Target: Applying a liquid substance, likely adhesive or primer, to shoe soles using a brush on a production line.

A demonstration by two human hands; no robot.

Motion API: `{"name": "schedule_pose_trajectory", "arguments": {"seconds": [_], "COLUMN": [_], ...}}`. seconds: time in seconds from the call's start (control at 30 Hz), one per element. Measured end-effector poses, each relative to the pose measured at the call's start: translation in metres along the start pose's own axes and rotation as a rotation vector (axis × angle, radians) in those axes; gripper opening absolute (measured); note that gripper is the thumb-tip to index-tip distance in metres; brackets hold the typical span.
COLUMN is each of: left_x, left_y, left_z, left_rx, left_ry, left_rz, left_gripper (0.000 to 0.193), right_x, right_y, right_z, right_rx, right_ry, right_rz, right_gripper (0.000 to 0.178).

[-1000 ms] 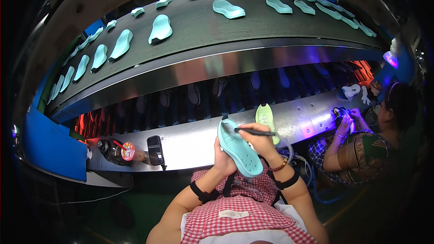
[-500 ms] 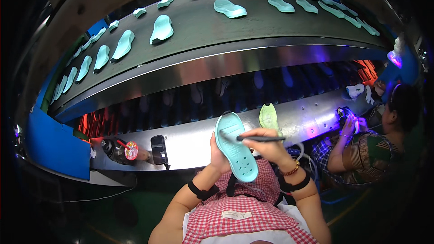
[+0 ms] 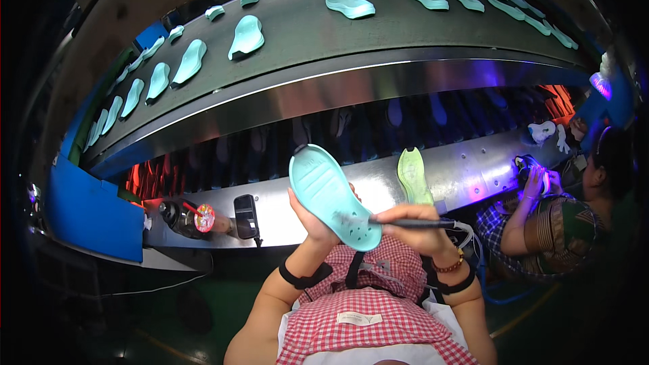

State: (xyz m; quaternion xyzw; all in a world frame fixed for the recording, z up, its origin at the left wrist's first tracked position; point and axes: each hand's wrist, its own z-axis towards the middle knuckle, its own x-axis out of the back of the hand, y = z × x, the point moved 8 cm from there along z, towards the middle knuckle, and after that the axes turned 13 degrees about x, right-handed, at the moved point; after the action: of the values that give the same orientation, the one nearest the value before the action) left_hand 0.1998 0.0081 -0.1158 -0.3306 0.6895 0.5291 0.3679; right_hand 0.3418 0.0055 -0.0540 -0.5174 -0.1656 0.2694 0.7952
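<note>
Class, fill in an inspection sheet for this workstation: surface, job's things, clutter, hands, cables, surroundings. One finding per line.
Surface: steel ledge below a curved conveyor.
Job's things: teal sole held upright; thin brush with its tip at the sole's lower end.
Clutter: green sole, black box and a dark bottle on the ledge.
Hands: left hand grips the sole from behind; right hand holds the brush.
Cables: black cable runs under the ledge.
Surroundings: teal soles ride the conveyor; a co-worker sits to the right; blue panel at left.
</note>
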Motion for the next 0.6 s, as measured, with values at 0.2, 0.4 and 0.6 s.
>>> {"name": "schedule_pose_trajectory", "arguments": {"seconds": [0.2, 0.4, 0.6], "left_x": [-0.010, -0.015, -0.034], "left_y": [0.023, 0.033, 0.023], "left_z": [-0.003, -0.003, -0.008], "left_rx": [-0.129, -0.169, 0.008], "left_ry": [0.034, 0.005, -0.051], "left_rz": [-0.027, 0.078, -0.086], "left_gripper": [0.082, 0.088, 0.086], "right_x": [-0.017, -0.011, -0.001], "right_y": [-0.011, -0.007, 0.029], "right_z": [-0.009, -0.008, -0.018], "right_rx": [0.234, 0.154, -0.183], "right_ry": [-0.320, -0.259, 0.062], "right_rz": [-0.105, -0.140, 0.370], "right_gripper": [0.022, 0.023, 0.019]}}
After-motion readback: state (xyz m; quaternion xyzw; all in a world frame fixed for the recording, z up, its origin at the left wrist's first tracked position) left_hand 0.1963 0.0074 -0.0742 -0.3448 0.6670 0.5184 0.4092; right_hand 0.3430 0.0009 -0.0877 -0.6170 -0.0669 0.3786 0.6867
